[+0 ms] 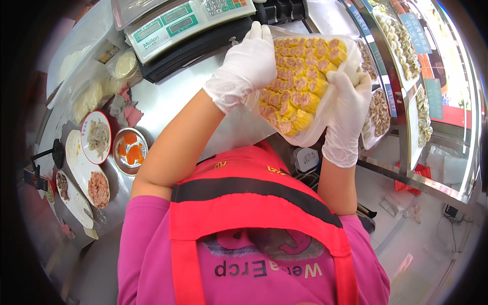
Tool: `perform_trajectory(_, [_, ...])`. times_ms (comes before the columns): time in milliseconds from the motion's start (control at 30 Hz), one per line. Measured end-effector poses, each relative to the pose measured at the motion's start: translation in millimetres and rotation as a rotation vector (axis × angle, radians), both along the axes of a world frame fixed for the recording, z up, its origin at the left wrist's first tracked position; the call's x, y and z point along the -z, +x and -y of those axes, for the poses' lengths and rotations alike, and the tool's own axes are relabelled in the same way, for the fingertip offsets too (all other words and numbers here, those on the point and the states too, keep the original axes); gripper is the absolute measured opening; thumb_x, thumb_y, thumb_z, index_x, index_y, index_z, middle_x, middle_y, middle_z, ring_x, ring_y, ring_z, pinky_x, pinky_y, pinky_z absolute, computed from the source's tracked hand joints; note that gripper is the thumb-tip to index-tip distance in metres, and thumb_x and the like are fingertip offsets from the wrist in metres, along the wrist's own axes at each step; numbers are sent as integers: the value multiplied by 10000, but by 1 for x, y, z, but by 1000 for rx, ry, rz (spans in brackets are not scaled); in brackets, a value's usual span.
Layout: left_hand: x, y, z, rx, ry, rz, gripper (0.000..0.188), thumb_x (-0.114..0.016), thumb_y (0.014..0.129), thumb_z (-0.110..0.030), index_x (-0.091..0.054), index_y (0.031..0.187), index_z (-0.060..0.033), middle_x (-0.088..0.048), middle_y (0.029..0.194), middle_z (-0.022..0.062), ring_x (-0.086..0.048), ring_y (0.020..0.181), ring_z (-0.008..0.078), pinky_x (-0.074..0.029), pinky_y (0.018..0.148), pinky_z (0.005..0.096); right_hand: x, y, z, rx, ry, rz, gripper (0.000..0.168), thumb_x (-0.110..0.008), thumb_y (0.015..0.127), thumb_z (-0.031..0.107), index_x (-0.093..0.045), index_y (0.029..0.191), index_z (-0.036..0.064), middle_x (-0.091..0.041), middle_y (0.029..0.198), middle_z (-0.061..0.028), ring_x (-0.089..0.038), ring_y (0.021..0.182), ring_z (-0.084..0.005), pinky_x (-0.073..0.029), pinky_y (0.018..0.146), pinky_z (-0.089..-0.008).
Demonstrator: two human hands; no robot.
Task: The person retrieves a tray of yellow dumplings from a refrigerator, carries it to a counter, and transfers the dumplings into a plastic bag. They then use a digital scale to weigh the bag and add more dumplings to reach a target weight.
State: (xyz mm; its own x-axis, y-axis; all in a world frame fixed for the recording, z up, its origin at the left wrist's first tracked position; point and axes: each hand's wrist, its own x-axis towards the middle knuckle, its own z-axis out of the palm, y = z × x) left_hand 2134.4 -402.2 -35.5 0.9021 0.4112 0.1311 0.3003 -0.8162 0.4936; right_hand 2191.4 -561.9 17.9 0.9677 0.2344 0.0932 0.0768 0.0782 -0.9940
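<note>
My left hand (248,65), in a white glove, lies flat along the left side of a clear plastic container (324,110), fingers pointing up and close together. Thin plastic shows between this hand and the container. Rows of yellow-wrapped dumplings with pink meat filling (301,76) fill the container, which is tilted above the floor and the counter's edge. My right hand (349,103), also gloved in white, grips the container's right wall with the thumb over the rim. The right fingers are partly hidden.
A digital scale (183,26) stands on the steel counter (179,103). At left are a bowl of shrimp (97,137), a steel bowl with orange pieces (130,150) and a tray with minced meat (98,189). Trays of dumplings (400,49) sit in the display case at right.
</note>
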Motion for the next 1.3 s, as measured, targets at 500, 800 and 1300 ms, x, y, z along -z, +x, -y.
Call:
perform_trajectory(500, [-8,-16,-21,185,-107,-497,630,-476,714,-9,-357,1324,97,-295,1435,247,-543,1103,386,-463,914,393,-13,11,4,-168,-227,27,359,-695,654,97,-537,948,-35,-578,849,-73,-564,734,-118,-476,663,-239])
perform_trajectory(800, [-11,-40,-15,194,-206,-303,613,-441,740,12,-367,1349,30,-333,1439,168,-531,1125,368,-453,931,397,-12,12,-12,-218,-249,82,362,-706,639,99,-536,930,-35,-579,831,-59,-555,712,-112,-475,645,-236])
perform_trajectory(1300, [30,-11,-10,306,-136,0,688,-494,747,67,-298,1403,-10,-248,1496,160,-350,1326,331,-394,1032,364,23,6,12,-188,-8,-136,358,-640,684,14,-496,1007,-42,-587,961,-88,-569,819,-127,-475,772,-248])
